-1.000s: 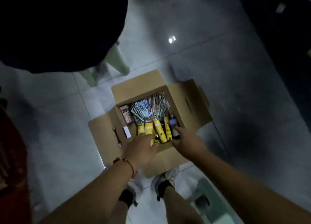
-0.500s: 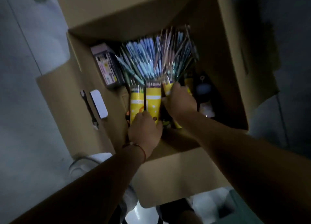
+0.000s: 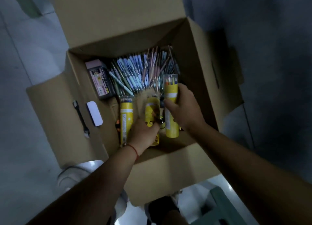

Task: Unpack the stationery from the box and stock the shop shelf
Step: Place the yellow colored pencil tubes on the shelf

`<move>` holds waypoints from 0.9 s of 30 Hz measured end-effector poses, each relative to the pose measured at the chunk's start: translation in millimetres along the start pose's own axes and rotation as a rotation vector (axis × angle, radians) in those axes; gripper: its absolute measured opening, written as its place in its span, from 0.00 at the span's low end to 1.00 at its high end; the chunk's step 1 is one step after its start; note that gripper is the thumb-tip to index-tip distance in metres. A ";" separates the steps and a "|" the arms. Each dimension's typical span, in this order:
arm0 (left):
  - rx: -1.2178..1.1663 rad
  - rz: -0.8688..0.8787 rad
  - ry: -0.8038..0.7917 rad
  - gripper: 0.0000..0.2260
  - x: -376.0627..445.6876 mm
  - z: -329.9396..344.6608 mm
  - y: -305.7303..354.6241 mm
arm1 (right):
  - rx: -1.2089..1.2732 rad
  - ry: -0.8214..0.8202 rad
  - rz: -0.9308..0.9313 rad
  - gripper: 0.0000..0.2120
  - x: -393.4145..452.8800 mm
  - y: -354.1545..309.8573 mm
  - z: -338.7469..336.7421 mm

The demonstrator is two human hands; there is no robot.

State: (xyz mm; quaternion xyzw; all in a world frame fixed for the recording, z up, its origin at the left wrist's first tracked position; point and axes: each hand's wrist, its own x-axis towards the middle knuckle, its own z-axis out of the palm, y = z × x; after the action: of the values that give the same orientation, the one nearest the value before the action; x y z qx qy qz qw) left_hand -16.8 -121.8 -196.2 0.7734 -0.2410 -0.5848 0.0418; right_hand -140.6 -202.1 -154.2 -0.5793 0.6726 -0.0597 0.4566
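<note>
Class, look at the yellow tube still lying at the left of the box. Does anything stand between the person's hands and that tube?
Nothing visible covers the left yellow tube; it lies exposed on the box floor. But both hands are occupied: the left hand grips a blurred middle tube and the right hand holds another tube.

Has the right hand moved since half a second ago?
Yes. The right hand now grips a yellow pencil tube, lifted toward the box's right wall.
</note>
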 end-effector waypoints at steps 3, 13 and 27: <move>-0.168 -0.094 -0.107 0.22 -58.6 -35.3 5.3 | 0.177 0.065 0.082 0.17 -42.2 -33.9 -41.2; -0.534 0.095 -0.189 0.13 -347.0 -201.3 80.4 | 0.907 -0.111 0.596 0.16 -246.9 -235.0 -188.1; -0.766 0.653 -0.139 0.39 -754.5 -428.8 164.5 | 1.174 -0.565 -0.020 0.21 -511.4 -535.3 -355.1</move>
State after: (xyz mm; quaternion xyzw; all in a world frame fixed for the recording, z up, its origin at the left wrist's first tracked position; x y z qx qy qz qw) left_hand 175.7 -41.6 662.2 0.5462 -0.2406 -0.6376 0.4871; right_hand -40.5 -107.4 655.2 -0.2331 0.3768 -0.2668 0.8559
